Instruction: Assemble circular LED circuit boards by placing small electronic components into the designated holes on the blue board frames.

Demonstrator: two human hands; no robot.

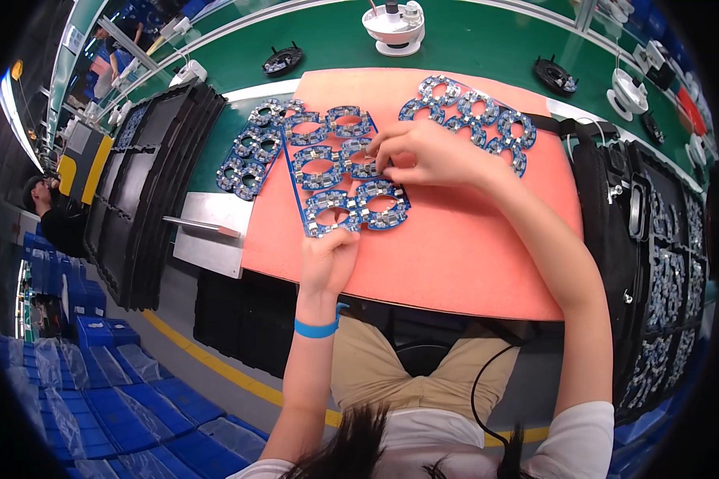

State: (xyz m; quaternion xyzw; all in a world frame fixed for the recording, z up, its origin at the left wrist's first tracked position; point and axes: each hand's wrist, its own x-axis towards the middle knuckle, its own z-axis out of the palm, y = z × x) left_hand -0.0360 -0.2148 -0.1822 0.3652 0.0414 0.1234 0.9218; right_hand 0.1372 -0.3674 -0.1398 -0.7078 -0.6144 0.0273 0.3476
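A blue circuit board panel [321, 153] made of several joined ring-shaped boards is held tilted above the salmon-coloured mat [447, 255]. My left hand [327, 259], with a blue band on its wrist, grips the panel's near edge between thumb and fingers. Over the panel's right side, my right hand [431, 156] has its fingers bent in a pinch, the tips at the middle ring board. Whatever sits between those fingertips is too small to make out. Another board panel [248, 152] lies left of the held one, and a further panel [475, 116] rests at the mat's far right.
Black trays [136, 191] are stacked at the left, beside a metal plate [208, 231]. A black bag [603, 199] and a tray of boards [667, 263] stand at the right. A white round device [394, 32] and black ring-shaped parts [283, 59] sit on the green bench behind.
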